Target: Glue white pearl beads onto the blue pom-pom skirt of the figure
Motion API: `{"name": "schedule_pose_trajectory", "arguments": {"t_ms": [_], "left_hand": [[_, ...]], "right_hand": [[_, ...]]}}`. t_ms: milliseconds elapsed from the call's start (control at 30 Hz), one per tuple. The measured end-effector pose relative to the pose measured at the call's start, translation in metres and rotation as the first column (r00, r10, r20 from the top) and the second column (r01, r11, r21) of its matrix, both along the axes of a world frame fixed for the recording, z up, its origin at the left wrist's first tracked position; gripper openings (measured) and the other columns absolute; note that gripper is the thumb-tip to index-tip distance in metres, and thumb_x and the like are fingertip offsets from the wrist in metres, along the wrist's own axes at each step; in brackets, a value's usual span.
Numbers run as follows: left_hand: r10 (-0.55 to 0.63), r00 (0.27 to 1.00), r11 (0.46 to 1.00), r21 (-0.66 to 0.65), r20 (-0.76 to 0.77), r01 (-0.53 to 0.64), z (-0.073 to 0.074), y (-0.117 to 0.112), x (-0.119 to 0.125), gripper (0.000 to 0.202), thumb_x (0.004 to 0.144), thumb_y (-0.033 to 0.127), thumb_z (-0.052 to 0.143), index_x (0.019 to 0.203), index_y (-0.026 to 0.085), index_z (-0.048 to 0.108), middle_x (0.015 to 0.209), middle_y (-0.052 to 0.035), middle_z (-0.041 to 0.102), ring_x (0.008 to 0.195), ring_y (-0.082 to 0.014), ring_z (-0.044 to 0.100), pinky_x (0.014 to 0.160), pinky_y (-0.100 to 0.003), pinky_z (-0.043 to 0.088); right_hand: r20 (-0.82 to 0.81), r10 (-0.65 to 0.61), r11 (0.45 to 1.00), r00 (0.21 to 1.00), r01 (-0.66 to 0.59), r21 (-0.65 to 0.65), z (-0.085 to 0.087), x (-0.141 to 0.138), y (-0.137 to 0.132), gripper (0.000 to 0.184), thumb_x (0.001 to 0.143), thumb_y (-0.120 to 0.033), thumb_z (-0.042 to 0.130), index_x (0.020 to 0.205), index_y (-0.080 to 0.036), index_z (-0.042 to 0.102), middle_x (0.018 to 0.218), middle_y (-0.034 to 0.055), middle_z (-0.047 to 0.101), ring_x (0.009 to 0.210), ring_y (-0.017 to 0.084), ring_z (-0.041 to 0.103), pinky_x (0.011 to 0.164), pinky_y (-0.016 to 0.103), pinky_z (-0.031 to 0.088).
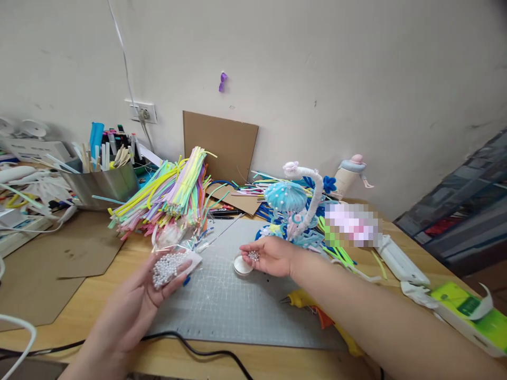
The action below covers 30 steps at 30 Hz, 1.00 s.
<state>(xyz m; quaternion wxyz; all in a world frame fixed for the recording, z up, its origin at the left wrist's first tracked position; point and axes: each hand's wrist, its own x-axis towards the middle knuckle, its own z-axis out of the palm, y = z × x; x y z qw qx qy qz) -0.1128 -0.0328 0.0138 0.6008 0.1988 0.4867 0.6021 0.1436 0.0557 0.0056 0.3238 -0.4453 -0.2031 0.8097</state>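
- Hands: two counted, left hand (138, 303) and right hand (278, 256).
- Bead lots: two noted, bagged beads (167, 268) and loose beads (253, 256); single beads cannot be tallied.
- Round white dish (242, 266): one seen.
- Cutting mat (225, 311): one recorded.
- Yellow glue gun (300, 298): one recorded.
- Blue domed ornament (285, 197): one noted.
- Upright cardboard sheet (221, 145): one counted.
- Metal container (103, 189): one counted.
- Fuzzy stems (184, 184): many seen, too tangled to be numbered.

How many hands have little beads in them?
2: the left hand holds a clear bag of beads, and the right hand has a small heap of beads in its palm.
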Motion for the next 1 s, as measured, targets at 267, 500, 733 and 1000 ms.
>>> {"name": "schedule_pose_trajectory", "arguments": {"t_ms": [267, 500, 733, 1000], "left_hand": [[0.049, 0.999, 0.998, 0.027, 0.007, -0.049, 0.008, -0.002, -0.006, 0.019, 0.089, 0.019, 0.051, 0.090, 0.018, 0.070, 0.122, -0.0081, 0.066, 0.101, -0.0324, 0.069, 0.072, -0.033, 0.063], [0.002, 1.000, 0.999, 0.034, 0.010, -0.002, 0.005, -0.006, -0.005, 0.017, 0.087, 0.019, 0.055, 0.094, 0.018, 0.070, 0.130, -0.0094, 0.063, 0.106, -0.0328, 0.067, 0.079, -0.034, 0.062], [-0.004, 1.000, 1.000, 0.024, 0.016, 0.004, 0.006, -0.005, -0.003, 0.018, 0.088, 0.021, 0.055, 0.099, 0.018, 0.069, 0.129, -0.0112, 0.064, 0.105, -0.0321, 0.067, 0.078, -0.034, 0.063], [-0.014, 1.000, 1.000, 0.017, 0.003, 0.014, -0.002, -0.004, 0.002, 0.020, 0.089, 0.019, 0.054, 0.106, 0.017, 0.065, 0.124, -0.0134, 0.065, 0.097, -0.0292, 0.071, 0.072, -0.033, 0.064]], "right_hand": [[0.150, 0.012, 0.997, 0.989, 0.000, -0.075, 0.000, -0.006, -0.005, 0.023, 0.094, -0.027, 0.059, 0.113, -0.015, 0.059, 0.108, 0.0058, 0.065, 0.084, 0.017, 0.066, 0.069, 0.034, 0.058], [0.209, 0.025, 0.999, 0.978, -0.019, -0.029, 0.004, -0.009, -0.005, 0.021, 0.094, -0.027, 0.059, 0.111, -0.015, 0.060, 0.106, 0.0051, 0.065, 0.082, 0.016, 0.066, 0.067, 0.032, 0.058], [0.258, 0.107, 0.994, 0.960, -0.107, -0.014, 0.013, -0.011, -0.005, 0.021, 0.094, -0.030, 0.058, 0.108, -0.015, 0.061, 0.101, 0.0042, 0.066, 0.077, 0.015, 0.065, 0.065, 0.031, 0.057], [0.339, 0.153, 0.979, 0.928, -0.190, 0.077, 0.025, -0.005, -0.015, 0.021, 0.093, -0.033, 0.058, 0.099, -0.013, 0.064, 0.113, 0.0076, 0.066, 0.103, 0.022, 0.063, 0.090, 0.044, 0.050]]}}
